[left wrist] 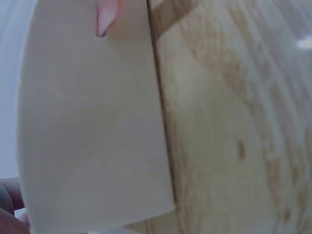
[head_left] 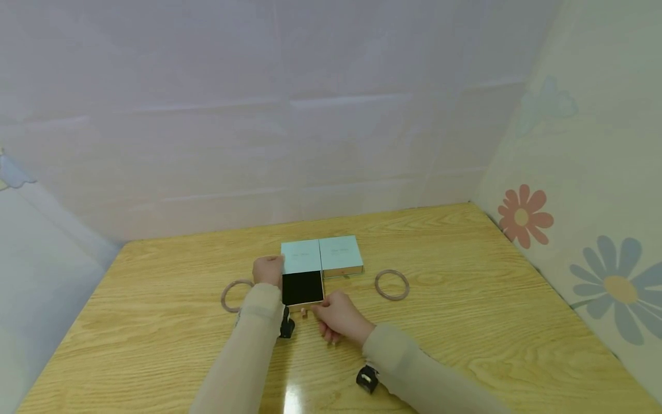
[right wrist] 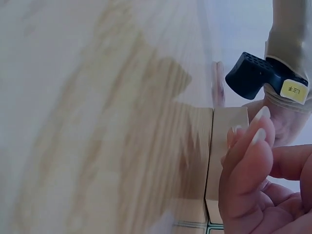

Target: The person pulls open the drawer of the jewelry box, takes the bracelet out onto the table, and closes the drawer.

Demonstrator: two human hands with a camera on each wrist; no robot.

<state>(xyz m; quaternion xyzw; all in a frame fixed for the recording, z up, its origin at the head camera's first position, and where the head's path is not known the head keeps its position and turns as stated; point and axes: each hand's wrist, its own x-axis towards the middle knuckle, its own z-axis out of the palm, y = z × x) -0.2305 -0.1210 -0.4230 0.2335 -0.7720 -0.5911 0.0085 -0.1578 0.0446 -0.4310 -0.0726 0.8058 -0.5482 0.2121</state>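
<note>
On the table, the left pale-blue drawer box (head_left: 301, 257) has its black-lined drawer (head_left: 302, 287) out toward me. My left hand (head_left: 267, 271) holds the box at its left side; in the left wrist view only some fingers (left wrist: 10, 207) show, beyond the drawer's plain front panel (left wrist: 97, 122). A pink pull tab (left wrist: 108, 15) sticks out of that panel. My right hand (head_left: 341, 317) pinches the drawer's front right corner with thumb and forefinger, its other fingers (right wrist: 246, 170) curled. The exact contact of both hands is partly hidden.
A second pale-blue box (head_left: 341, 253), closed, adjoins the first on its right. One bangle (head_left: 392, 285) lies to the right, another bangle (head_left: 227, 296) to the left, partly behind my left arm. Walls stand at the wooden table's (head_left: 465, 322) back and right.
</note>
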